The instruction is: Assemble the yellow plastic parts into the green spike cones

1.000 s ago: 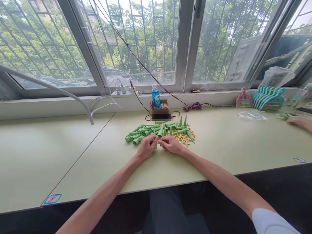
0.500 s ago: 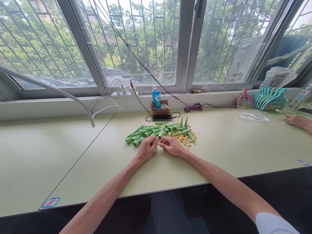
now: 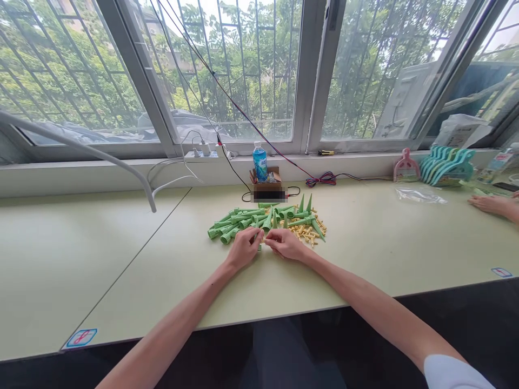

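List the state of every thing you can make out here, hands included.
Left hand: fingers closed around a green cone
Right hand: fingers pinched near the left; contents unclear
Green cones: heaped, mostly lying, some upright
Tan pegs: loose, scattered
Bottle: upright, capped, blue
Cardboard box: flap up
Red-and-black cable: partly bundled
Power strip: plugs inserted
Clear plastic bag: lying flat

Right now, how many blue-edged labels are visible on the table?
2: the left label by the table seam, the right label at the front, far right. The forearms might hide others.
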The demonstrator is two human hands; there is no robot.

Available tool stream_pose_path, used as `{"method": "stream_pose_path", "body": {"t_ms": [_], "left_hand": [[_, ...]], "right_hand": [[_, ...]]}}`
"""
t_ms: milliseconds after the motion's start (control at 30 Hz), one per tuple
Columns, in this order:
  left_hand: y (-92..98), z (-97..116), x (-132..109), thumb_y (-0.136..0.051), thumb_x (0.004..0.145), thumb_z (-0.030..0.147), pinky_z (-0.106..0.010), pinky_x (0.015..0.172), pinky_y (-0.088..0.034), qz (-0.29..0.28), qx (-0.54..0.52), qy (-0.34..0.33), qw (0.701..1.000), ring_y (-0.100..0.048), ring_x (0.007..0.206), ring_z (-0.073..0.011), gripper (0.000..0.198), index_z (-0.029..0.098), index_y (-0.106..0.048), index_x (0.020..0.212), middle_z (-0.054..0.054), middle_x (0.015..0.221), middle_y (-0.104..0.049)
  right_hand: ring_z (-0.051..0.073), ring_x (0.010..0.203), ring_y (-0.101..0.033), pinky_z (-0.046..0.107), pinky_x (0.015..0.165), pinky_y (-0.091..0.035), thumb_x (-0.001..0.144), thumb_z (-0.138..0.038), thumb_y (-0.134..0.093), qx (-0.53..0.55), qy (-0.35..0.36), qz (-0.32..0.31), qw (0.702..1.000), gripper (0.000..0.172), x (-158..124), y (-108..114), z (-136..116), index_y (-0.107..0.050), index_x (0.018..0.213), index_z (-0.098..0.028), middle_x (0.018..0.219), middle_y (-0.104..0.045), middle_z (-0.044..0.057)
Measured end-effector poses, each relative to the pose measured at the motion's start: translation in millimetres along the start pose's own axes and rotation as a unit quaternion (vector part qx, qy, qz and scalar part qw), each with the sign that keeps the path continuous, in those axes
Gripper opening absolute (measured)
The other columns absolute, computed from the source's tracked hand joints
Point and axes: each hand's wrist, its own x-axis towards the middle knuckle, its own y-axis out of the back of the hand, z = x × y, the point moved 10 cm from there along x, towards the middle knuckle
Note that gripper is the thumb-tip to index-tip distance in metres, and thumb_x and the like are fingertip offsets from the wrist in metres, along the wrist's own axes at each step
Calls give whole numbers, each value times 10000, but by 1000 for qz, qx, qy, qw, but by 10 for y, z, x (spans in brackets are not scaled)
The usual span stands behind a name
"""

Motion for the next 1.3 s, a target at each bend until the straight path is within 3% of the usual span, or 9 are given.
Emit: {"method": "stream_pose_path", "body": {"t_ms": [433, 700, 1033, 1300], "left_hand": [[10, 10, -9, -457, 959, 287, -238, 553, -339, 2, 4, -3, 1000, -445, 575, -119, 336, 169, -573, 668, 16, 625, -499], [38, 17, -2, -469, 947, 251, -234, 566, -353, 13, 5, 1, 1000, -465, 595, -119, 285, 171, -572, 694, 11, 653, -535], [23, 29, -4, -465, 945, 270, -242, 555, -345, 5, 11, -4, 1000, -438, 568, -121, 323, 174, -554, 650, 18, 615, -494], [18, 41, -15, -457, 952, 282, -248, 570, -342, 1, 12, 0, 1000, -432, 575, -122, 325, 175, -555, 660, 17, 619, -491]], "right_hand": [[84, 381, -412, 209, 428, -341, 906, -361, -502, -36, 4, 1, 999, 293, 15, -3, 16, -534, 679, -177, 478, -489, -51], [96, 434, -483, 206, 449, -364, 853, -367, -616, -55, 1, 24, 998, 191, 24, 37, 26, -575, 879, -182, 576, -569, -40], [83, 388, -426, 208, 408, -330, 873, -366, -582, -12, -16, 4, 1000, 188, 13, -10, 51, -542, 808, -195, 553, -538, -54], [95, 426, -408, 220, 458, -310, 878, -338, -550, -35, -2, 3, 999, 201, 12, -3, -10, -560, 753, -180, 482, -463, -65]]}}
